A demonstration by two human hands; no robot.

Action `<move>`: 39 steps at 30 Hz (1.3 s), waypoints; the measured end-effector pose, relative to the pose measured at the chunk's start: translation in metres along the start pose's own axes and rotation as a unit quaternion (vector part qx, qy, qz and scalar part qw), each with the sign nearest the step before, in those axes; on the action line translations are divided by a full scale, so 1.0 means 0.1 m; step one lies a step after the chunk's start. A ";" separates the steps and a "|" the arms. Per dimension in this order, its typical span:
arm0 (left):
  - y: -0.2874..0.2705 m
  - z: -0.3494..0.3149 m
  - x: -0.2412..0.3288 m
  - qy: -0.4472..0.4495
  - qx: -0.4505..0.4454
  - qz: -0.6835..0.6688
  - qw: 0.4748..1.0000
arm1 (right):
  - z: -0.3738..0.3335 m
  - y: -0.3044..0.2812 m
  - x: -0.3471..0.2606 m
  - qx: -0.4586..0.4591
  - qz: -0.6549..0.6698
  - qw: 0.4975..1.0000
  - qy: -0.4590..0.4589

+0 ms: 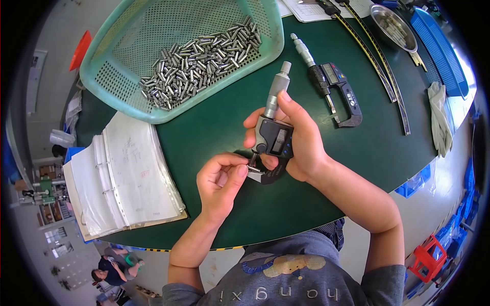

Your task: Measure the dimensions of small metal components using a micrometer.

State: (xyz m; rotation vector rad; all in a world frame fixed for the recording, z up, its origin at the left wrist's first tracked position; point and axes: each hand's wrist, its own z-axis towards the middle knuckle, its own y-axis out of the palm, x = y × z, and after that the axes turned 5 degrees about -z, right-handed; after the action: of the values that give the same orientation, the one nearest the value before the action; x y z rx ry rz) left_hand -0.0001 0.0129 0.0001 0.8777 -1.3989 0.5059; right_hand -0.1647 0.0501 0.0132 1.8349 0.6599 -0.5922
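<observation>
My right hand [304, 133] is wrapped round a digital micrometer [265, 131], its thumb up along the grey thimble and its small screen facing up. The micrometer's jaw end points toward my left hand [219, 184]. Thumb and forefinger of that hand pinch a small metal pin [253, 169] at the gap between the measuring faces. Whether both faces touch the pin is too small to tell. Beyond my hands, a green perforated basket [191, 101] holds a heap of short shiny metal pins [204, 64]. A second digital micrometer [333, 81] lies on the table to the right.
An open ring binder [138, 173] lies at the left on the green table [219, 125]. Two long calipers [370, 53], a metal bowl [390, 28] of small parts, a blue basket [441, 51] and white gloves [440, 117] are at the right. Another person [109, 270] appears in the background.
</observation>
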 end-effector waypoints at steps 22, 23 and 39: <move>-0.01 0.00 0.05 -0.018 0.007 -0.033 0.999 | 0.00 0.00 -0.01 -0.012 0.007 1.000 0.023; -0.01 0.01 0.04 -0.021 0.001 -0.042 0.999 | 0.00 -0.01 -0.01 -0.015 0.011 1.000 0.023; -0.04 0.00 0.03 -0.037 -0.026 -0.022 0.999 | 0.01 -0.02 0.03 -0.015 0.003 1.000 0.000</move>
State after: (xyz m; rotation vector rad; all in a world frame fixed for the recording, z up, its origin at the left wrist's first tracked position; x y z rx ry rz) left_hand 0.0033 0.0096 0.0022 0.8911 -1.4508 0.4053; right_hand -0.1639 0.0503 0.0100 1.8082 0.6583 -0.5756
